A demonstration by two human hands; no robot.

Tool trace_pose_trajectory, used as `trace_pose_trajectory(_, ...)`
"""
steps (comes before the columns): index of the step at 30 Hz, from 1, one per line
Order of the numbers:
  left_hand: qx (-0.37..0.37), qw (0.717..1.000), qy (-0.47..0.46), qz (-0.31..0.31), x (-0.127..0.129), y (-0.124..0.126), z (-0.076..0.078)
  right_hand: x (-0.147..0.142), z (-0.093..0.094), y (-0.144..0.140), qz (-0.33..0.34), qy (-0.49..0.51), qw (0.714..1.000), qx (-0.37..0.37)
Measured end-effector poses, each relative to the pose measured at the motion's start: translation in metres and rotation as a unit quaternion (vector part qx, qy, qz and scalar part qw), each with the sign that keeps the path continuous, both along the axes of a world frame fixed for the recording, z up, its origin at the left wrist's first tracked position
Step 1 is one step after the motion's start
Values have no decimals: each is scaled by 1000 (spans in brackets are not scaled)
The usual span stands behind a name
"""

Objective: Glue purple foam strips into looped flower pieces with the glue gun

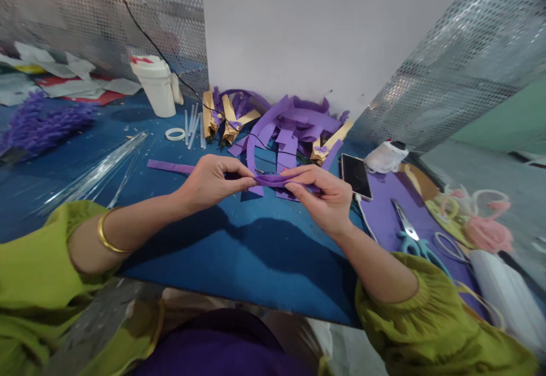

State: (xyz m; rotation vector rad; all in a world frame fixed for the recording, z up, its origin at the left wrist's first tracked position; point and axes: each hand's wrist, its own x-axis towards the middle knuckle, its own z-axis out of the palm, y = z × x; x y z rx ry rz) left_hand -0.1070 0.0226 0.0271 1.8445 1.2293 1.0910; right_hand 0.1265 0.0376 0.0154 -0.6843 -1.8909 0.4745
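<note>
- Purple foam strip: pinched at both ends, stretched level between the hands just above the blue table.
- Left hand: thumb and fingertips pressed together on the strip's left part; its tail trails away leftward.
- Right hand: fingers closed along the right end, apparently steadying it.
- Cut purple pieces: heaped behind, within easy reach.
- Phone and scissors: on the right, beside the working area.
</note>
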Motion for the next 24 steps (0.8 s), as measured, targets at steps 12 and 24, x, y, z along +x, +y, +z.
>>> trace_pose_trajectory(12,2,1000,-3,26,0,1,-1,2,1,4,-15,45,998,-37)
trace_pose_trajectory(24,12,998,17,51,-4,4,0,11,-5,21,-51,118,991,-38)
